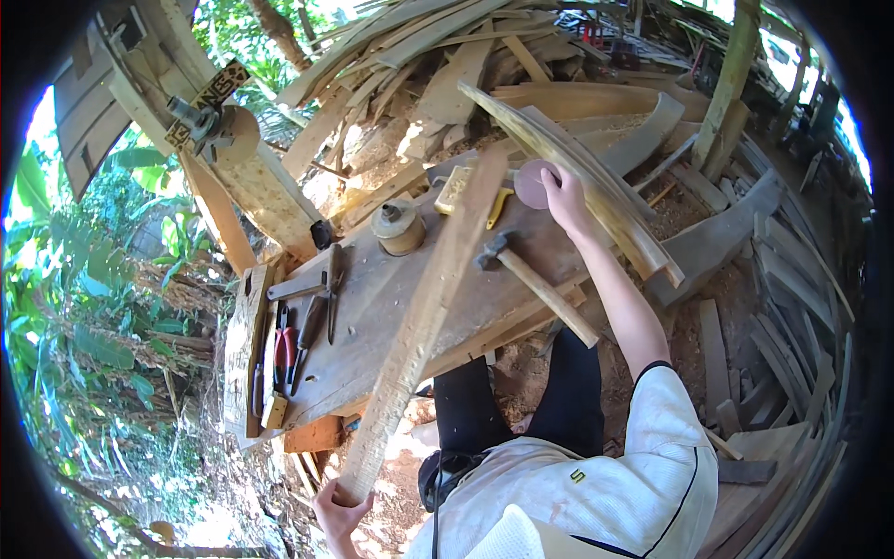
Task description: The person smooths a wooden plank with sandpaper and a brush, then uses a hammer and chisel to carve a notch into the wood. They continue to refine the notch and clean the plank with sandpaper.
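My left hand (pixel 342 511) is closed around the near end of a long wooden board (pixel 424 321). The board slants up and away across the workbench (pixel 480 312), its far end near my right hand (pixel 566 200). Between the fingers of that hand is a round, pinkish-purple sanding disc (pixel 532 185), held over the bench's far right part. A hammer (pixel 549 296) lies just below it, its handle over the front edge. Beside the board's far end are a pale block (pixel 453 190) and a yellow curved tool (pixel 499 207). A round wooden piece with a metal top (pixel 399 229) stands left of the board.
Red-handled pliers (pixel 284 348) and other hand tools lie at the bench's left end. A post (pixel 251 191) with a mounted motor (pixel 196 121) rises at far left. Wood scraps (pixel 438 56) are heaped behind, and a thick curved timber (pixel 568 172) rests along the right side.
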A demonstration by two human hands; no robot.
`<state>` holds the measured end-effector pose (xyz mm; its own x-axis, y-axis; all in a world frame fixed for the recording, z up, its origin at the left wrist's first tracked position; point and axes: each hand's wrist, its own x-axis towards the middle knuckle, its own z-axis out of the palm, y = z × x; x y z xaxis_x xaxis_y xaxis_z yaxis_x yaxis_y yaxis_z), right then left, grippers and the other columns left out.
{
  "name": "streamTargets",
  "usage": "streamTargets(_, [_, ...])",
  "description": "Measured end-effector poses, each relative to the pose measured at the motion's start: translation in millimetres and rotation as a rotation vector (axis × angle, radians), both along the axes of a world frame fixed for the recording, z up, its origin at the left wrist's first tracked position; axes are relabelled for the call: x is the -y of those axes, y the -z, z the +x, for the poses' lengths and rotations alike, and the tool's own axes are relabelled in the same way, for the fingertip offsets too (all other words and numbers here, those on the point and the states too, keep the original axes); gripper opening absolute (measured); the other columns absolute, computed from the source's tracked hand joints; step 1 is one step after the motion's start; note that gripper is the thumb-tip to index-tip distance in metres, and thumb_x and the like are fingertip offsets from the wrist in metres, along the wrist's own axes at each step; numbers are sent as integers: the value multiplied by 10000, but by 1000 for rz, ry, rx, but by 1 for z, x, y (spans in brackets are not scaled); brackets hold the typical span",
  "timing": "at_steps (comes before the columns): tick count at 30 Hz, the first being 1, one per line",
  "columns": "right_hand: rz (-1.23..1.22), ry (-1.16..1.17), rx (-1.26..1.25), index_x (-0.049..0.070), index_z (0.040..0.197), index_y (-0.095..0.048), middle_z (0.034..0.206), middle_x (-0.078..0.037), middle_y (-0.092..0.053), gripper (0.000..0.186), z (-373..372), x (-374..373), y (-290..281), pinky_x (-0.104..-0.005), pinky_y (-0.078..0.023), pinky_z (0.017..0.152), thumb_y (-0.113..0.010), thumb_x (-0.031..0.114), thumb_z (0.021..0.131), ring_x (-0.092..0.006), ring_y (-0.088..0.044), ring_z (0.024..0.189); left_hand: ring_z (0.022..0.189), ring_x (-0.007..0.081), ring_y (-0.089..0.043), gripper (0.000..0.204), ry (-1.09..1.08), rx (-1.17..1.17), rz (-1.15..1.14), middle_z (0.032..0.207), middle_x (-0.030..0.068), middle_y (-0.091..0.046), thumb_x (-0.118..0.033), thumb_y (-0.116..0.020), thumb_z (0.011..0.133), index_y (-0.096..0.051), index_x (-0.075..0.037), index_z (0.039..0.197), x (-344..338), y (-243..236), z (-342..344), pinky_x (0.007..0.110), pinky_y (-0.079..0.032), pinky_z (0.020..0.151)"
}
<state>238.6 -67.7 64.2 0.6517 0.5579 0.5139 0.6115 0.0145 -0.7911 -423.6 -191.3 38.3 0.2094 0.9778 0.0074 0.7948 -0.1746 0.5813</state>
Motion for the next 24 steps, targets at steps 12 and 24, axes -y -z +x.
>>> streamTargets(12, [-657,-331,333,-21,1336,-520,1189,-214,-629,673,-101,59,-40,-461,-524,917,-696,455,895,-372,-649,1081,465,90,-492,383,-266,179,251,545,-8,-504,-188,-874,571,-528,-61,676,1,8,19,273,-379,421])
streamTargets(24, [-497,-168,94,22,1383,-489,932,-277,-684,547,-120,179,50,-479,-543,746,-690,233,920,-449,-671,867,542,97,-549,355,-89,216,166,615,30,-592,-108,-861,593,-639,-2,849,-23,37,59,270,-441,505])
